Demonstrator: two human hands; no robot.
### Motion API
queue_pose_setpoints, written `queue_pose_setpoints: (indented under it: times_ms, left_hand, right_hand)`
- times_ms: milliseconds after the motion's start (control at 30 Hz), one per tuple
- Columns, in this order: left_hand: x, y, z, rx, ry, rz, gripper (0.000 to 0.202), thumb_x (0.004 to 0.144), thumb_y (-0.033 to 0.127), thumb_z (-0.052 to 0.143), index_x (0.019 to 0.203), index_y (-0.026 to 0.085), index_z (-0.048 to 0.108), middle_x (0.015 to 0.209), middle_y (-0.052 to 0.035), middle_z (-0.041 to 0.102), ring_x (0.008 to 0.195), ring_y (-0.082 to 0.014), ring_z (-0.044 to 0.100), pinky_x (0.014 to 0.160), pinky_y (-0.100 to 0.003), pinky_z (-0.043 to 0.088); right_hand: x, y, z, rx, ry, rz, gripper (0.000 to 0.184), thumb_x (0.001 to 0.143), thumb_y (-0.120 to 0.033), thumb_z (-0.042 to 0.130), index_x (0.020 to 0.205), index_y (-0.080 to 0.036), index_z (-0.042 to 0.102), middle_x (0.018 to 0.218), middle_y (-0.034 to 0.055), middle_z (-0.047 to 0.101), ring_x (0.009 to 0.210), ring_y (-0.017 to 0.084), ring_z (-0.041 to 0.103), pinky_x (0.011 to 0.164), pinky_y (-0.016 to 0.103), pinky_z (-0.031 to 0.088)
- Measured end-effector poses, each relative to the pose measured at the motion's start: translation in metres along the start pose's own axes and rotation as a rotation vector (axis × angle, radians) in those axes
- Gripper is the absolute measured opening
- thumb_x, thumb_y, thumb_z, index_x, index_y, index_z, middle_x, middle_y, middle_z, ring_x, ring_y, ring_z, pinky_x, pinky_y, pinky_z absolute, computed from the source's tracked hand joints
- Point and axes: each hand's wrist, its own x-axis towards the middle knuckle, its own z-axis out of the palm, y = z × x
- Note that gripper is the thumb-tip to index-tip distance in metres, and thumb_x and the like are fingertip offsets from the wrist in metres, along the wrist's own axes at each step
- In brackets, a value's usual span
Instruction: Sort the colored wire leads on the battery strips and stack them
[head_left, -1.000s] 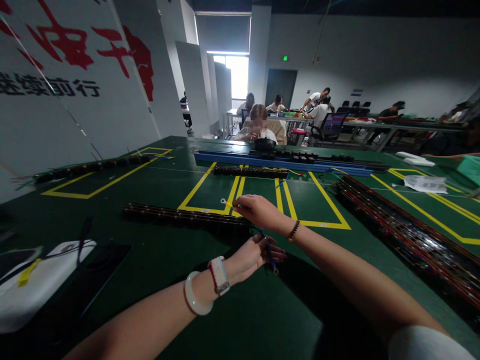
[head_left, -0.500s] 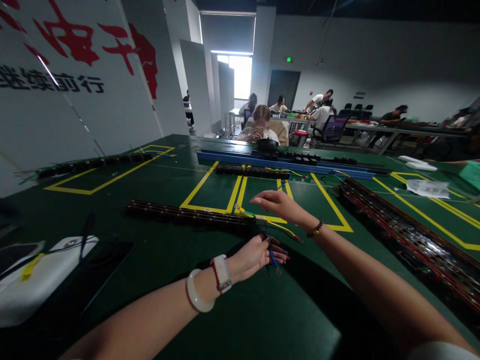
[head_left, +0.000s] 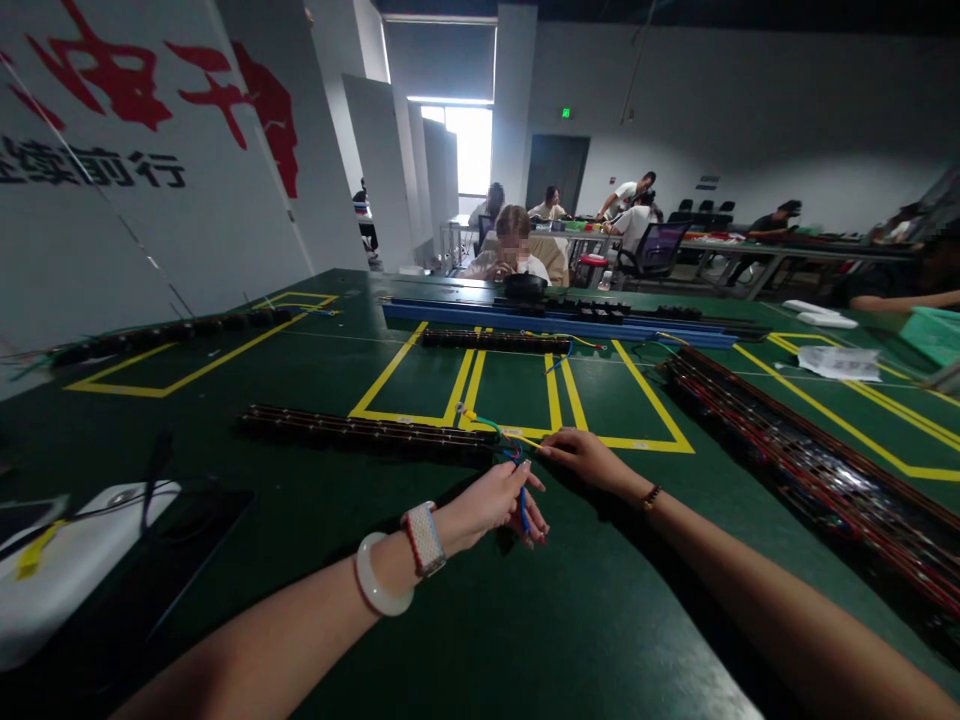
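Note:
A long dark strip-shaped assembly [head_left: 360, 430] lies on the green table [head_left: 465, 640], with coloured wires coming out of its right end. My left hand [head_left: 491, 502] is at that end, thumb and forefinger closed on a blue wire [head_left: 523, 510] while the other fingers extend loosely. To its right, my right hand [head_left: 583, 457] pinches a yellow wire [head_left: 529, 441] between its fingertips; the tip of that wire is hidden by the fingers. A green wire [head_left: 486, 422] with a yellow sleeve and a ring terminal bends back over the strip.
Another dark strip [head_left: 495, 342] lies farther back, before long blue rails [head_left: 555, 322]. Bundled strips with red wires [head_left: 795, 460] extend along the right. At left are a white device [head_left: 82, 560] and cables. A person [head_left: 514, 250] sits across the table.
My right hand has come down from above the table and taken hold of the yellow wire. My left hand keeps the blue wire. The view has shifted slightly.

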Motion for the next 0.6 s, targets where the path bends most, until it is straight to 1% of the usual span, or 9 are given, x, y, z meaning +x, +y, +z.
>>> queue_pose_setpoints:
  times_ms: [100, 200, 300, 367, 433, 467, 533, 600]
  left_hand:
    - [-0.002, 0.006, -0.008, 0.173, -0.017, -0.079, 0.034, 0.094, 0.046, 0.028, 0.097, 0.015, 0.042, 0.054, -0.0022, 0.062, 0.045, -0.0144, 0.058, 0.049, -0.025, 0.044]
    - [-0.002, 0.012, -0.015, 0.344, -0.066, -0.121, 0.032, 0.094, 0.043, 0.026, 0.091, 0.016, 0.042, 0.051, -0.0022, 0.061, 0.039, -0.0139, 0.055, 0.044, -0.024, 0.040]
    - [0.000, 0.014, -0.022, 0.516, -0.114, -0.149, 0.032, 0.094, 0.039, 0.025, 0.082, 0.016, 0.043, 0.048, -0.0025, 0.060, 0.037, -0.0135, 0.053, 0.043, -0.024, 0.039]
    - [0.001, 0.014, -0.025, 0.598, -0.166, -0.154, 0.034, 0.093, 0.040, 0.028, 0.076, 0.015, 0.044, 0.046, -0.0027, 0.059, 0.037, -0.0133, 0.053, 0.043, -0.023, 0.039]
    - [0.002, 0.013, -0.027, 0.603, -0.196, -0.157, 0.036, 0.092, 0.042, 0.031, 0.075, 0.015, 0.045, 0.045, -0.0032, 0.059, 0.039, -0.0136, 0.054, 0.045, -0.023, 0.039]
    - [0.002, 0.013, -0.026, 0.568, -0.190, -0.160, 0.036, 0.092, 0.044, 0.032, 0.076, 0.015, 0.046, 0.047, -0.0040, 0.060, 0.041, -0.0143, 0.057, 0.046, -0.024, 0.041]
    - [0.000, 0.013, -0.024, 0.446, -0.141, -0.155, 0.036, 0.091, 0.045, 0.034, 0.080, 0.014, 0.049, 0.057, -0.0072, 0.066, 0.052, -0.0168, 0.063, 0.054, -0.027, 0.047]
    - [-0.002, 0.014, -0.021, 0.303, -0.082, -0.121, 0.036, 0.091, 0.045, 0.036, 0.084, 0.013, 0.052, 0.070, -0.0118, 0.070, 0.064, -0.0195, 0.068, 0.065, -0.033, 0.051]
  right_hand:
    - [0.001, 0.001, 0.000, -0.009, 0.010, 0.002, 0.035, 0.089, -0.046, 0.050, 0.095, -0.017, 0.069, 0.095, 0.0078, 0.067, 0.085, 0.020, 0.060, 0.076, 0.030, 0.045]
    - [0.000, 0.003, 0.000, -0.002, 0.009, -0.009, 0.032, 0.089, -0.044, 0.051, 0.095, -0.018, 0.069, 0.095, 0.0073, 0.066, 0.085, 0.019, 0.060, 0.076, 0.030, 0.044]
    - [0.000, 0.005, 0.000, 0.010, 0.024, -0.022, 0.031, 0.088, -0.043, 0.052, 0.094, -0.018, 0.068, 0.096, 0.0073, 0.066, 0.087, 0.020, 0.059, 0.077, 0.030, 0.044]
    - [0.000, 0.006, 0.001, 0.011, 0.030, -0.024, 0.030, 0.088, -0.043, 0.053, 0.094, -0.018, 0.068, 0.096, 0.0075, 0.066, 0.087, 0.020, 0.059, 0.078, 0.031, 0.044]
    - [0.000, 0.006, 0.001, 0.003, 0.030, -0.023, 0.030, 0.088, -0.043, 0.053, 0.094, -0.017, 0.068, 0.096, 0.0078, 0.066, 0.087, 0.020, 0.059, 0.079, 0.031, 0.044]
    - [0.000, 0.005, 0.001, -0.002, 0.031, -0.023, 0.030, 0.088, -0.043, 0.053, 0.094, -0.017, 0.068, 0.096, 0.0079, 0.066, 0.087, 0.020, 0.059, 0.078, 0.031, 0.044]
    - [0.000, 0.003, 0.001, -0.010, 0.032, -0.020, 0.031, 0.089, -0.042, 0.052, 0.095, -0.016, 0.068, 0.096, 0.0084, 0.066, 0.086, 0.020, 0.059, 0.078, 0.031, 0.044]
    - [0.000, 0.000, 0.000, -0.010, 0.030, -0.015, 0.032, 0.089, -0.042, 0.051, 0.095, -0.015, 0.068, 0.096, 0.0087, 0.066, 0.086, 0.020, 0.059, 0.077, 0.030, 0.044]
